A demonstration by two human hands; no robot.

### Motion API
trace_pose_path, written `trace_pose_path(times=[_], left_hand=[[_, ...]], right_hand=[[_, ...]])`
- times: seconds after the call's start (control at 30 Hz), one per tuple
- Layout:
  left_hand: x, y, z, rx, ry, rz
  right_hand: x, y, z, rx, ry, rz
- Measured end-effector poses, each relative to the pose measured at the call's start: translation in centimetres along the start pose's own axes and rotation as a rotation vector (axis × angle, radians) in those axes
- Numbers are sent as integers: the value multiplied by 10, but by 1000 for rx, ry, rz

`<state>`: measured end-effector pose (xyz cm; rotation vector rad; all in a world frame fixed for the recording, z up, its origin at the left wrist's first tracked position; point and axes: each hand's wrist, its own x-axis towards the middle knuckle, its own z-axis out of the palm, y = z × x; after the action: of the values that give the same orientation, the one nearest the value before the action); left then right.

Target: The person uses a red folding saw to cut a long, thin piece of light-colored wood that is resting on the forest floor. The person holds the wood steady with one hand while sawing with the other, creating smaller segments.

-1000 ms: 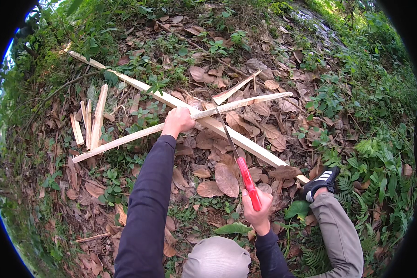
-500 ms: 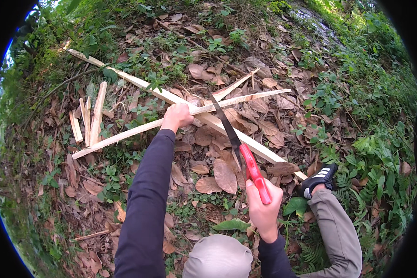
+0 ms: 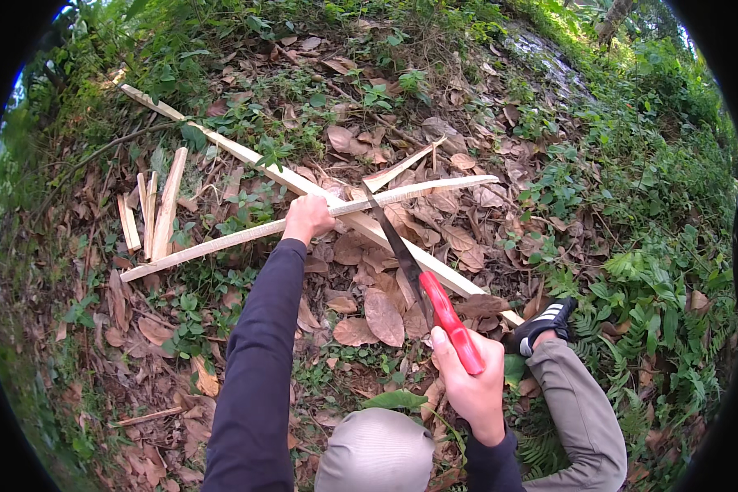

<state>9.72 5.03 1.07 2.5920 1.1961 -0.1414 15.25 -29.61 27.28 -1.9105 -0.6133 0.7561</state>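
My left hand (image 3: 309,218) is closed around a pale wooden strip (image 3: 213,245) near its middle. This strip lies across a longer wooden beam (image 3: 246,154) that runs from the far left toward my right foot. In my right hand (image 3: 473,385) is a handsaw (image 3: 453,326) with a red handle and a dark blade. The blade points away from me, its far end crossing the strip just right of my left hand. A short split piece of wood (image 3: 402,164) lies beyond the crossing.
Several short wood offcuts (image 3: 168,201) lie at the left among leaves. Dry brown leaves (image 3: 383,316) and green plants cover the ground. My right shoe (image 3: 544,321) rests by the beam's near end; my knee (image 3: 375,459) is at the bottom middle. A thin stick (image 3: 149,416) lies lower left.
My right hand and the saw have drawn back toward me, with the blade still across the strip. My left hand keeps its hold on the strip. The whole view has shifted slightly.
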Motion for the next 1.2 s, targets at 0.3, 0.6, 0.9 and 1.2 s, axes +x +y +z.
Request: trace_pose_path(times=[0.3,0.6,0.9,1.2], left_hand=[[6,-7,0,-45,-20,3],[7,2,-7,-40,-7,29],[1,-1,-19,-121,-52,0],[2,-6,-2,-41,14,-9]], right_hand=[[11,15,17,-54,26,-102],[11,12,33,11,41,-51],[9,-6,3,-31,16,26],[34,31,24,-22,9,-68]])
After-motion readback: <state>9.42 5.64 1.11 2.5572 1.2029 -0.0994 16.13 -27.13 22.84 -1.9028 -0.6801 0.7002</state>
